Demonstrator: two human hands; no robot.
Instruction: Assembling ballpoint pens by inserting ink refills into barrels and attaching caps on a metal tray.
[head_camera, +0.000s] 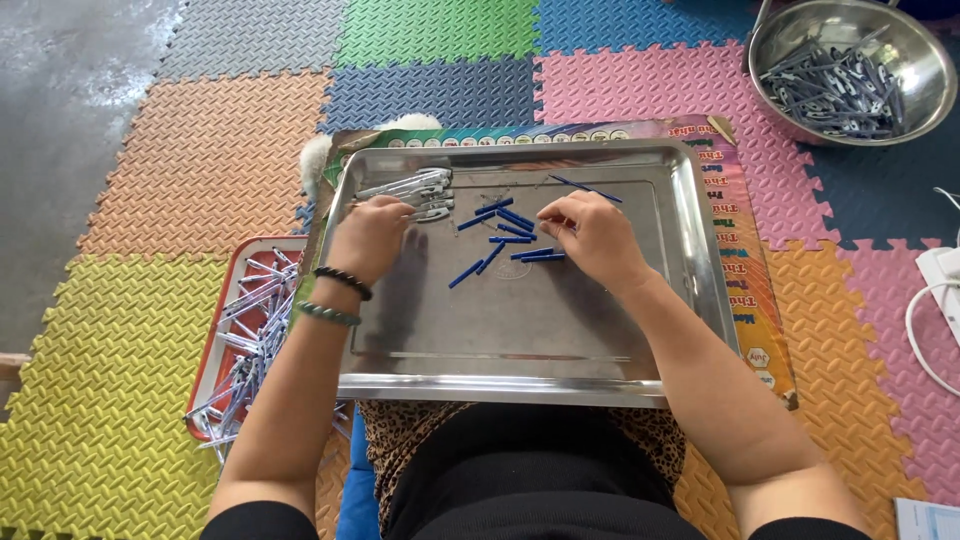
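Observation:
A steel tray (560, 340) rests on my lap. Several thin blue sticks (505, 240) lie scattered in its middle. My left hand (368, 235) is curled at the tray's upper left, its fingers on a small cluster of silvery metal clips (415, 190). My right hand (595, 235) sits right of the blue sticks with its fingertips pinched together on something small; what it pinches is too small to make out. Two bead bracelets (335, 295) circle my left wrist.
A red tray (250, 330) piled with silver-and-blue parts lies at my left. A steel bowl (850, 70) of similar grey parts stands at the far right. Coloured foam mats (200, 160) cover the floor, and a white cable (925, 310) lies at the right edge.

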